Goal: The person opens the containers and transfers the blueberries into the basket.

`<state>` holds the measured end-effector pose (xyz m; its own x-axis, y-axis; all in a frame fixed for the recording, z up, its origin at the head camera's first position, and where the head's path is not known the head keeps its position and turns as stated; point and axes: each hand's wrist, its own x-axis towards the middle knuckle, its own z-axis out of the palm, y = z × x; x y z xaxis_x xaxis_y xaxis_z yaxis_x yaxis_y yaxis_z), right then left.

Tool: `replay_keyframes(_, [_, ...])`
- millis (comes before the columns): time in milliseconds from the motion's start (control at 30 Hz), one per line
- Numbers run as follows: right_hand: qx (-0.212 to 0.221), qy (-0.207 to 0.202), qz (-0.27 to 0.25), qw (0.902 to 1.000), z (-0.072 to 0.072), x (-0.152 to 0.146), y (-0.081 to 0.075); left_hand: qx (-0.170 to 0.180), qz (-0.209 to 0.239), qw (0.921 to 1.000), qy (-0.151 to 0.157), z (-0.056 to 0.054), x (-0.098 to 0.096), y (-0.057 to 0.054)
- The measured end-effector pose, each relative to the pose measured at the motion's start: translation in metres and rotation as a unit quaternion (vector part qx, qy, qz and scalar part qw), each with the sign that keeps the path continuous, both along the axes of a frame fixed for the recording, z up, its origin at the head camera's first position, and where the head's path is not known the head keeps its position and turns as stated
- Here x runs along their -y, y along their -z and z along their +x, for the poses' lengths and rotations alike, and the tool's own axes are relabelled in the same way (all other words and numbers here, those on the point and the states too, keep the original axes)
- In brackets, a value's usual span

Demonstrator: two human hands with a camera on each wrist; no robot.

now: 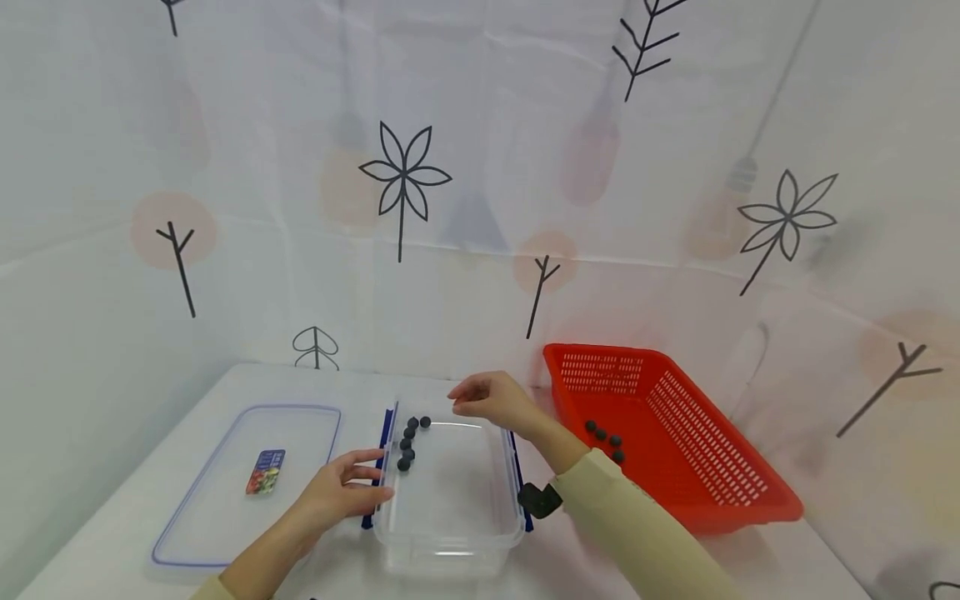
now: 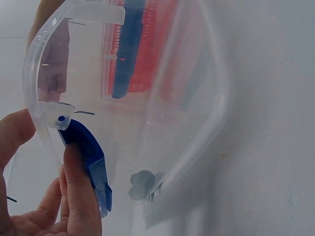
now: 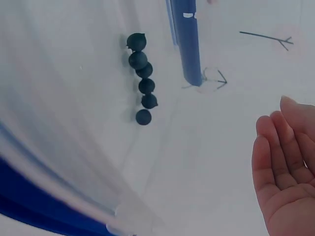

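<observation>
A clear plastic box (image 1: 450,542) with blue side latches stands in the middle of the table. Several small dark round berries (image 3: 146,86), resembling blueberries, lie in a row along its left side. My left hand (image 1: 339,492) holds the box's left side, thumb at the rim and fingers against the blue latch (image 2: 91,157). Above the far part of the box hovers my right hand (image 1: 497,403), its fingers loosely bent. No object shows in that hand in the right wrist view, where the palm is visible.
A red plastic basket (image 1: 675,500) with slotted walls stands on the right, holding several more dark berries (image 1: 615,440). To the left lies a clear lid (image 1: 217,525) with a blue edge and a colourful label (image 1: 266,472). A patterned cloth (image 1: 465,308) hangs behind the table.
</observation>
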<state>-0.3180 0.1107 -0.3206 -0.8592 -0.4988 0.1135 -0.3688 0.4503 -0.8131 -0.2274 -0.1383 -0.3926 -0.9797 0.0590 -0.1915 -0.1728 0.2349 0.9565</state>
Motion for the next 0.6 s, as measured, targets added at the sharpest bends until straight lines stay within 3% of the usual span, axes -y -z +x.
replay_keyframes(600, [0.026,-0.006,-0.014,0.9996,-0.024,0.035,0.009,0.011,-0.006,0.9999,-0.008,-0.001,0.0,0.001])
